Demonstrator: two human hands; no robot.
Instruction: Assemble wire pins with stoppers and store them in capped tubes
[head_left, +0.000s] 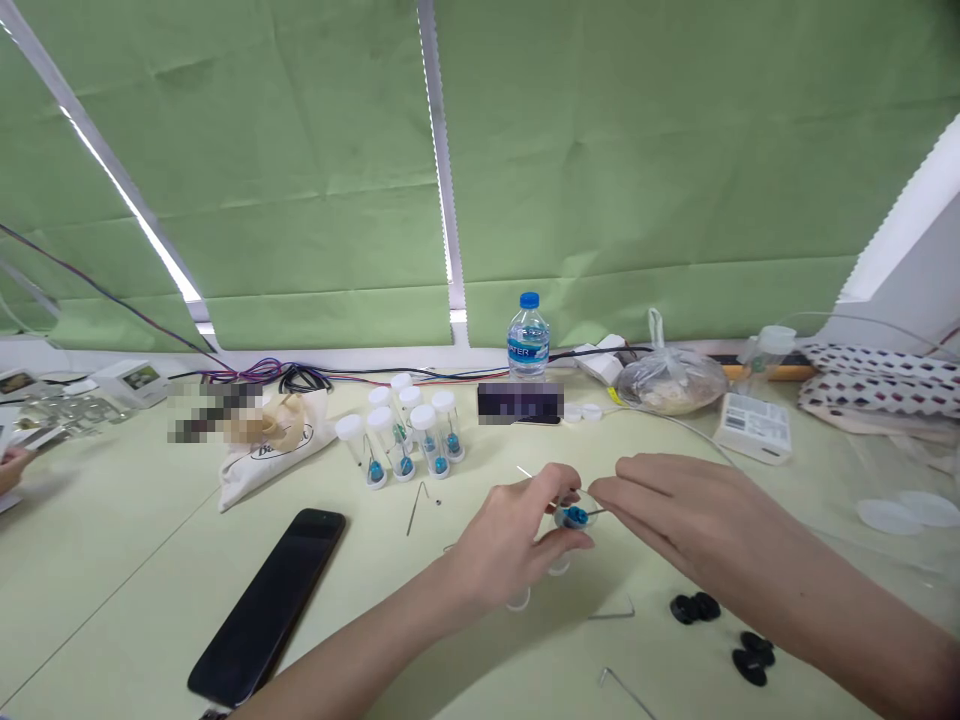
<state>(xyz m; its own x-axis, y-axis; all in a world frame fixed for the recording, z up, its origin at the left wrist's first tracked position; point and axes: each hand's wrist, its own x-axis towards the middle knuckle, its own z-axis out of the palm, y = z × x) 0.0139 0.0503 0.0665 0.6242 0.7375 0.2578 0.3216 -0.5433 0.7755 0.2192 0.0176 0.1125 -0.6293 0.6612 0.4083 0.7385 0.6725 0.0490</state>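
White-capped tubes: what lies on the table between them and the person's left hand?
In the head view, a bent metal rod and a small dark piece lie between the white-capped tubes and left hand.

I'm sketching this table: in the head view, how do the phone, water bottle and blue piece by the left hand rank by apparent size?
Largest to smallest:
1. Phone, clearly largest
2. Water bottle
3. Blue piece, smallest by far

"WATER" on the label (528, 352) of the bottle (529, 325), mid-frame; cloth bag (262, 465), left of centre, reads "Ba", rest covered; white box (754, 428) print, right, too small.
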